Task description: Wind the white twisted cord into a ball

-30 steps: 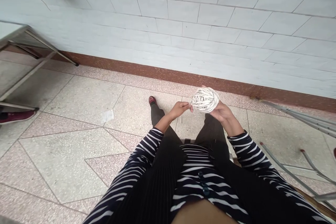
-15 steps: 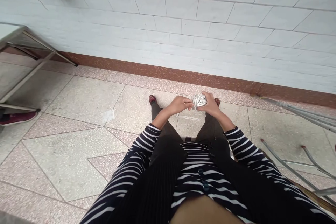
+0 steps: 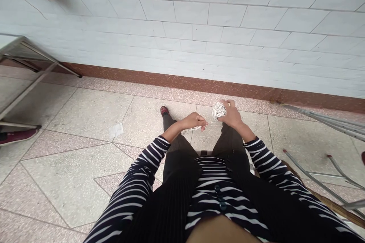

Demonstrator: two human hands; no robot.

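Observation:
A ball of white cord (image 3: 219,110) rests in my right hand (image 3: 232,115), whose fingers wrap round its right side. From the ball a short length of cord (image 3: 211,122) runs left to my left hand (image 3: 196,121). There the thumb and fingers are pinched on it, a little lower than the ball. Pale loose strands hang just under my left hand; where they lead is too fine to make out. Both hands are held out above my knees, apart from each other.
A metal-legged table (image 3: 42,55) stands at the left, with a dark red shoe (image 3: 19,136) beneath it. White paper (image 3: 116,130) lies on the floor. Metal chair legs (image 3: 316,174) and grey metal poles (image 3: 319,121) are at the right. A tiled wall (image 3: 188,57) rises ahead.
My hands have moved apart. The right went slightly right with the ball, and the left dropped a little lower, so a stretch of cord now shows between them.

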